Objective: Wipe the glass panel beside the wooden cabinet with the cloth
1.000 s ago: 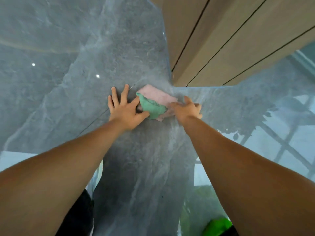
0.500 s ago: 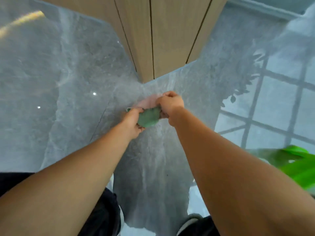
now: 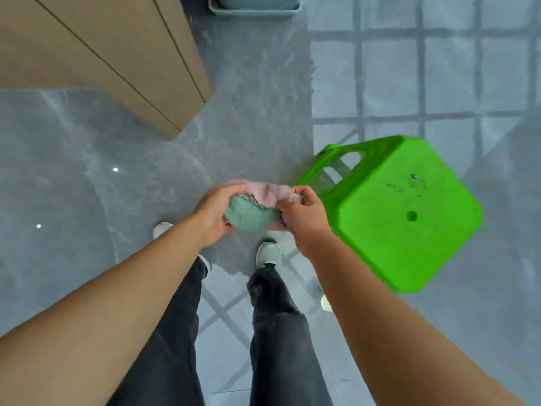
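The cloth (image 3: 254,210) is bunched between both hands, held in the air above the floor (image 3: 73,200) at the middle of the view. Its green side faces the camera in a rumpled lump; its pink side shows behind, running along the far edge from one hand to the other. The left hand (image 3: 215,213) cups the cloth's left end, fingers curled over the pink part and thumb under the green. The right hand (image 3: 301,219) pinches the right end, fingertips closed on the fabric. Both forearms are bare and reach in from the near corners.

Directly below the cloth stand the person's legs in dark trousers (image 3: 278,317), with a pale shoe (image 3: 268,253) under the right hand and another shoe (image 3: 162,229) peeking out left of the left wrist.

Just right of the right hand sits a bright green plastic stool (image 3: 404,212), seen from above, its seat scuffed with dark marks and pierced by a small hole.

The floor is glossy grey marble-patterned tile, carrying small light spots on the left and a reflected window grid on the right. At far left is the wooden cabinet (image 3: 96,54), tan with thin dark seams. At the far top edge sits a pale grey-blue tray (image 3: 254,8), only partly in view. The glass panel cannot be made out.
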A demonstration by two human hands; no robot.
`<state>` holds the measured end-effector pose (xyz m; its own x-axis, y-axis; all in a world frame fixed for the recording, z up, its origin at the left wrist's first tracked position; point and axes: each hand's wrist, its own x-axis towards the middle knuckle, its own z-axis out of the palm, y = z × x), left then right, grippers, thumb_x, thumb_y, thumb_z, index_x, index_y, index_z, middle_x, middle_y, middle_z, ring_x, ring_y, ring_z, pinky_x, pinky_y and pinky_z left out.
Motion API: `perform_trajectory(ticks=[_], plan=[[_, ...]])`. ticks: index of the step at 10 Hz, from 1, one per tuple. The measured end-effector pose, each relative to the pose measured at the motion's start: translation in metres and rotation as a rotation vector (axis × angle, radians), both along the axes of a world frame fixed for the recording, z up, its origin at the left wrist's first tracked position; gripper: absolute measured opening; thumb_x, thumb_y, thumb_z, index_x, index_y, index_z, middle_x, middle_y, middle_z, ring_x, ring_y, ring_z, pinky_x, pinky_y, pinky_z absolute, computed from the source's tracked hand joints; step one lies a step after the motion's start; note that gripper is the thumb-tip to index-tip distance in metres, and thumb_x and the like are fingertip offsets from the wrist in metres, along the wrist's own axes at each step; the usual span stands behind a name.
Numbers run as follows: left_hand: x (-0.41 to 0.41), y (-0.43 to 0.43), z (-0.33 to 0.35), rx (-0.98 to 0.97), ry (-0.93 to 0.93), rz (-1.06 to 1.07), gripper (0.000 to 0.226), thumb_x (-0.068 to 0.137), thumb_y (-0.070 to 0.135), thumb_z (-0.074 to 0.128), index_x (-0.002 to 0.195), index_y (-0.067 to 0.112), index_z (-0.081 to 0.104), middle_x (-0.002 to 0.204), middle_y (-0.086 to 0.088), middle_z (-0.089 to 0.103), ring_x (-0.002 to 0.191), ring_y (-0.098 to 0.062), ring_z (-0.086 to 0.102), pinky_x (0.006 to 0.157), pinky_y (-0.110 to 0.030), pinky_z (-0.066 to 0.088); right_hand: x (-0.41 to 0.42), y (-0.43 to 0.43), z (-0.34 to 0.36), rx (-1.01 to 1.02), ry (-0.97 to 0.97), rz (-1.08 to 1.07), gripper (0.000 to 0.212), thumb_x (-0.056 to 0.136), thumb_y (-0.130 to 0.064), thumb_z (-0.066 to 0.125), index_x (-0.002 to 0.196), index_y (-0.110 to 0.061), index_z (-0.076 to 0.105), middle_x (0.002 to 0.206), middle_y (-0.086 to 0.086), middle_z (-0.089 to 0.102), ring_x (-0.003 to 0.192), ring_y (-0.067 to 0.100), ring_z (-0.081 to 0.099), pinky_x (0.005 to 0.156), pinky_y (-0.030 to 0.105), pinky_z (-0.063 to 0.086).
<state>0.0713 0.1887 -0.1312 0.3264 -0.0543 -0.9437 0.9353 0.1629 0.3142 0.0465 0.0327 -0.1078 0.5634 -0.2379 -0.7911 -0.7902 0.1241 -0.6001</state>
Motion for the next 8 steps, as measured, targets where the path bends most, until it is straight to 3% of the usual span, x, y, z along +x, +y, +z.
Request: perform_trajectory(ticks=[1,2,3,4,5,6,7,8], plan=[[-0.015,-0.052,0.036,-0.046,-0.027,-0.078,0.034,0.088,0.020,0.064,0.121,0.026,0.058,0.106,-0.005,0.067,0.091,-0.024,0.064,0.079,-0.036,0.050,-0.028,-0.052,0.041,-0.101,-0.037,-0.036,0.029,0.079,0.006,0.062,0.073,-0.020,0.050,0.066,0.002,0.051,0.053,0.013,0.047,0.045,0.024,0.046],[-0.029,-0.104,0.049,-0.092,-0.065,-0.205,0.024,0.089,0.020,0.064,0.110,0.029,0.055,0.099,-0.003,0.063,0.081,-0.021,0.062,0.071,-0.033,0.051,-0.054,-0.106,0.059,-0.175,-0.027,-0.100,0.026,0.078,0.006,0.060,0.078,-0.018,0.050,0.067,0.004,0.051,0.055,0.016,0.047,0.048,0.026,0.046],[-0.038,-0.159,0.046,-0.074,-0.082,-0.300,0.023,0.090,0.023,0.065,0.110,0.029,0.055,0.102,-0.004,0.063,0.090,-0.025,0.059,0.080,-0.038,0.047,-0.073,-0.150,0.058,-0.161,0.027,-0.219,0.029,0.081,0.007,0.057,0.074,-0.019,0.047,0.060,0.003,0.045,0.040,0.009,0.041,0.037,0.018,0.037],[-0.037,-0.201,0.038,-0.005,-0.102,-0.326,0.027,0.091,0.023,0.061,0.117,0.028,0.055,0.109,-0.003,0.061,0.095,-0.025,0.056,0.077,-0.035,0.044,-0.081,-0.172,0.039,-0.135,0.036,-0.299,0.023,0.084,0.005,0.056,0.082,-0.016,0.049,0.067,0.004,0.050,0.049,0.011,0.046,0.048,0.026,0.046],[-0.032,-0.220,0.027,-0.068,-0.116,-0.338,0.043,0.094,0.020,0.058,0.136,0.023,0.051,0.111,-0.006,0.062,0.086,-0.026,0.056,0.079,-0.037,0.049,-0.084,-0.181,0.023,-0.102,0.079,-0.296,0.034,0.085,-0.002,0.059,0.116,-0.015,0.054,0.096,0.005,0.060,0.064,0.014,0.056,0.070,0.039,0.051],[-0.034,-0.213,0.027,-0.031,-0.142,-0.358,0.048,0.095,0.011,0.055,0.141,0.015,0.045,0.127,-0.014,0.061,0.101,-0.031,0.059,0.090,-0.046,0.053,-0.099,-0.188,0.019,-0.109,0.126,-0.212,0.051,0.086,-0.008,0.061,0.135,-0.019,0.050,0.122,0.006,0.060,0.076,0.017,0.059,0.078,0.042,0.049],[-0.036,-0.183,0.038,0.179,-0.178,-0.420,0.046,0.089,0.008,0.058,0.134,0.015,0.049,0.139,-0.016,0.055,0.121,-0.034,0.059,0.090,-0.045,0.056,-0.112,-0.185,0.037,-0.238,0.120,-0.085,0.044,0.089,-0.015,0.060,0.132,-0.018,0.055,0.108,0.007,0.060,0.076,0.020,0.053,0.076,0.037,0.044],[-0.048,-0.145,0.066,0.337,-0.217,-0.493,0.032,0.086,0.010,0.060,0.117,0.015,0.057,0.122,-0.017,0.063,0.109,-0.033,0.066,0.087,-0.046,0.059,-0.123,-0.169,0.061,-0.520,0.113,0.199,0.042,0.088,-0.017,0.056,0.130,-0.015,0.057,0.118,0.016,0.067,0.096,0.032,0.064,0.085,0.036,0.047]])
